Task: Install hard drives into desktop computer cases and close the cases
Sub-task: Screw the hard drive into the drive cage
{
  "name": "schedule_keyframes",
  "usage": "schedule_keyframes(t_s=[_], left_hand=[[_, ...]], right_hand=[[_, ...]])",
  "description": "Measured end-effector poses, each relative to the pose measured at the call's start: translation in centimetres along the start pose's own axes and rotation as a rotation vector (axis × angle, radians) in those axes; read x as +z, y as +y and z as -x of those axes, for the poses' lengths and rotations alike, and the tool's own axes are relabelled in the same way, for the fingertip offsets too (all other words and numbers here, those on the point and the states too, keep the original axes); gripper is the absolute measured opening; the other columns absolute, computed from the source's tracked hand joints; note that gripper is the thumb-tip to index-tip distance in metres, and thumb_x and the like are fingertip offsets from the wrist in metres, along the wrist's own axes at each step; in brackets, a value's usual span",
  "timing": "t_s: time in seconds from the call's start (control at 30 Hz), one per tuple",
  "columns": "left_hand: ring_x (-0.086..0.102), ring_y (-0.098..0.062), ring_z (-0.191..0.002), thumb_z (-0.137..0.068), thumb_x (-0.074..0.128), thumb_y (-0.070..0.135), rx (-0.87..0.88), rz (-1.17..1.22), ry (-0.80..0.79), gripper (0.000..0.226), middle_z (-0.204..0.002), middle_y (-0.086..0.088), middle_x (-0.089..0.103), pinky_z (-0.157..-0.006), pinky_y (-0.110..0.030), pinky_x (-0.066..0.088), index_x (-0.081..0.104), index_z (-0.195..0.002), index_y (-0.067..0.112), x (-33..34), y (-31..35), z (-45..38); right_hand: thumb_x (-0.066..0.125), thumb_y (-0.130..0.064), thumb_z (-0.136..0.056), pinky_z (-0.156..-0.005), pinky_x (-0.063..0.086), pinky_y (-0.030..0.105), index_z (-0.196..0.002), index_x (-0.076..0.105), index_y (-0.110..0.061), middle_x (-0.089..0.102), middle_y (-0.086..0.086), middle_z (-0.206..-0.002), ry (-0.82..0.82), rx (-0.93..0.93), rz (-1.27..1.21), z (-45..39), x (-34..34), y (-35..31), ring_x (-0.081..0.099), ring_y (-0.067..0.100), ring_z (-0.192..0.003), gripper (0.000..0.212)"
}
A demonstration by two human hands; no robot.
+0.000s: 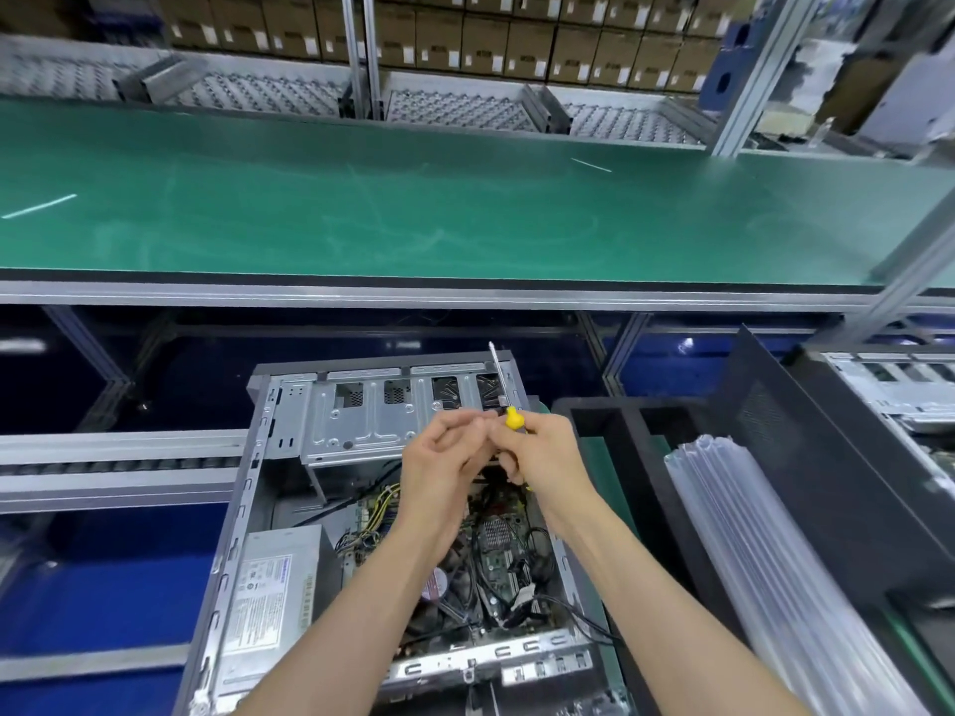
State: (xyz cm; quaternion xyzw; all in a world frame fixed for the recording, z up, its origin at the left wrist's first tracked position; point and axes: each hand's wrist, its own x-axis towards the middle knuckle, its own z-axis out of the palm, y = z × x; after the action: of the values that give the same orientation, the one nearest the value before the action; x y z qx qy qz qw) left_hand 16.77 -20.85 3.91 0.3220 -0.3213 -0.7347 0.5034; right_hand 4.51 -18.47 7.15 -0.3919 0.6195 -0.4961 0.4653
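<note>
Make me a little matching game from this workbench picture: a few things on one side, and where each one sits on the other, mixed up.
Things:
1. screwdriver
2. power supply
3. green belt
4. clear plastic stack

Places:
A. in the near left corner of the open computer case
B. in the black bin right of the case
C. held in the right hand, tip pointing up
D. beyond the case, running across the whole view

Pairs: 1-C, 2-A, 3-D, 4-B

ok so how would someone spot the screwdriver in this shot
Start at the open computer case in the lower middle, below the green bench. Both hands meet above its drive cage; the right hand grips the screwdriver. It is the only thing with a yellow handle, its thin metal shaft pointing up.
</note>
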Motion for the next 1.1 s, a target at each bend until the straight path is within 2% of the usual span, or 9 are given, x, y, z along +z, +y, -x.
schedule_keyframes(t_s=[0.13, 0.3, 0.43, 0.53, 0.6, 0.73, 0.87, 1.03, 1.1], left_hand=[[0.075, -0.021, -0.092, -0.080, 0.082, 0.017, 0.161, -0.313, 0.087, 0.014, -0.096, -0.006, 0.078, -0.078, -0.024, 0.059, 0.081, -0.093, 0.022, 0.1, -0.1, 0.0], [0.076, -0.022, -0.080, -0.090, 0.073, 0.009, 0.187, -0.434, 0.115, 0.017, -0.082, -0.006, 0.078, -0.072, -0.023, 0.059, 0.079, -0.081, 0.023, 0.3, 0.3, -0.9], [0.076, -0.024, -0.089, -0.102, 0.059, 0.015, 0.108, -0.183, 0.238, 0.015, -0.094, -0.010, 0.078, -0.075, -0.026, 0.060, 0.070, -0.096, 0.006, 0.6, 1.2, -2.0], [0.075, -0.022, -0.095, -0.104, 0.052, 0.015, 0.000, 0.095, 0.216, 0.018, -0.104, -0.015, 0.077, -0.074, -0.027, 0.061, 0.064, -0.102, 0.002, 1.0, 2.2, -2.6], [0.075, -0.020, -0.096, -0.105, 0.050, 0.016, -0.047, 0.163, 0.181, 0.019, -0.104, -0.013, 0.077, -0.074, -0.027, 0.061, 0.063, -0.105, 0.003, 1.2, 2.4, -2.6], [0.075, -0.023, -0.099, -0.106, 0.048, 0.013, -0.069, 0.193, 0.157, 0.019, -0.108, -0.015, 0.076, -0.076, -0.028, 0.061, 0.061, -0.112, 0.000, 1.4, 1.9, -2.5], [0.075, -0.026, -0.099, -0.105, 0.048, 0.012, -0.067, 0.157, 0.128, 0.018, -0.107, -0.017, 0.075, -0.075, -0.029, 0.061, 0.063, -0.107, 0.001, 1.4, 1.5, -2.5], [0.075, -0.028, -0.095, -0.105, 0.052, 0.016, -0.060, 0.029, 0.125, 0.020, -0.101, -0.018, 0.076, -0.071, -0.029, 0.060, 0.065, -0.103, 0.001, 1.0, 1.4, -2.7], [0.075, -0.027, -0.094, -0.105, 0.052, 0.017, -0.035, 0.060, 0.160, 0.021, -0.099, -0.016, 0.077, -0.071, -0.029, 0.060, 0.066, -0.101, 0.002, 1.2, 1.0, -2.6]], right_hand=[[0.063, -0.003, -0.090, -0.041, 0.028, 0.023, -0.073, 0.069, -0.006, 0.047, 0.005, -0.057, 0.024, 0.109, -0.181, -0.4, 0.4, 0.3, 0.040, 0.013, -0.046, 0.018], [0.059, -0.008, -0.094, -0.041, 0.025, 0.024, -0.077, 0.063, -0.002, 0.052, 0.007, -0.066, -0.058, 0.144, -0.322, -0.2, 0.0, 0.1, 0.042, 0.015, -0.046, 0.019], [0.058, -0.013, -0.096, -0.042, 0.028, 0.022, -0.088, 0.067, 0.002, 0.057, 0.005, -0.061, -0.084, -0.001, 0.037, 0.6, -1.4, -0.2, 0.039, 0.012, -0.043, 0.019], [0.053, -0.007, -0.100, -0.045, 0.031, 0.022, -0.096, 0.068, -0.004, 0.061, 0.007, -0.064, -0.129, -0.084, 0.193, 0.9, -2.3, 0.4, 0.039, 0.010, -0.043, 0.016], [0.054, -0.009, -0.100, -0.046, 0.032, 0.022, -0.097, 0.070, -0.007, 0.063, 0.005, -0.064, -0.139, -0.112, 0.258, 0.9, -2.7, 0.9, 0.040, 0.008, -0.043, 0.016], [0.058, -0.015, -0.098, -0.051, 0.034, 0.016, -0.098, 0.073, -0.015, 0.067, 0.009, -0.067, -0.123, -0.138, 0.350, 0.9, -3.1, 1.4, 0.045, 0.001, -0.047, 0.015], [0.059, -0.016, -0.097, -0.057, 0.038, 0.021, -0.093, 0.073, -0.020, 0.070, 0.006, -0.068, -0.103, -0.149, 0.406, 1.1, -3.5, 1.3, 0.051, 0.004, -0.054, 0.015], [0.075, -0.015, -0.087, -0.077, 0.050, 0.015, -0.107, 0.076, -0.023, 0.071, -0.011, -0.093, 0.051, -0.209, 0.379, 1.2, -4.2, 0.8, 0.066, 0.006, -0.089, 0.021], [0.082, -0.013, -0.079, -0.067, 0.054, 0.024, -0.092, 0.075, -0.023, 0.070, -0.004, -0.084, 0.098, -0.214, 0.234, 1.3, -4.4, 0.6, 0.068, 0.013, -0.075, 0.017]])
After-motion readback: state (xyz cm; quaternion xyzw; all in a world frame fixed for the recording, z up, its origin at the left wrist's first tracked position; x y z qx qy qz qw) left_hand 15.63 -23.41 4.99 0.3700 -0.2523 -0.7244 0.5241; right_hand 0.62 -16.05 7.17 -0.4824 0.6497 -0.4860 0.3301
